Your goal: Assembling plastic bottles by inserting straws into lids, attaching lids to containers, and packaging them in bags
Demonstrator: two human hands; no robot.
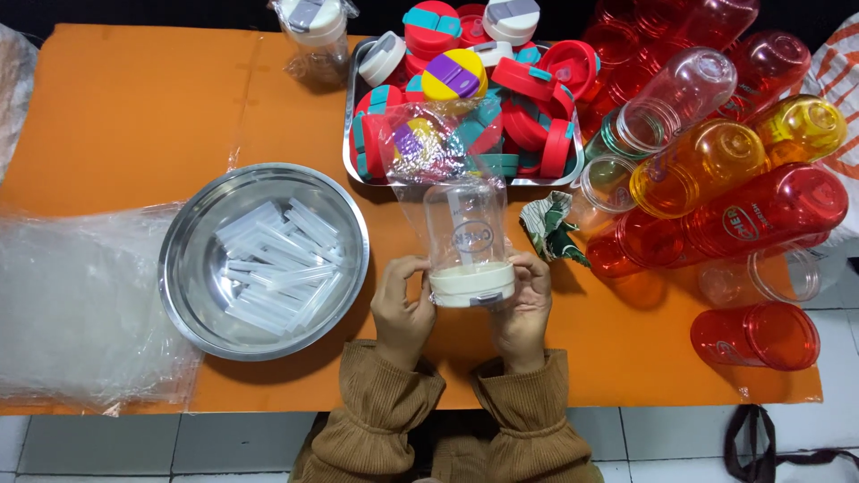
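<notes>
Both hands — left hand (400, 309), right hand (525, 309) — clasp the white lid (472, 284) of a clear bottle (465, 231) near the counter's (134, 107) front edge; its long axis points away, equally near both.

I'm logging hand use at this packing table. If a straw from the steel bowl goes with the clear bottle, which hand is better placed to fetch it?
Probably the left hand: the steel bowl of straws lies just beside it, while the right hand is on the clear bottle's far side and would have to cross over.
</notes>
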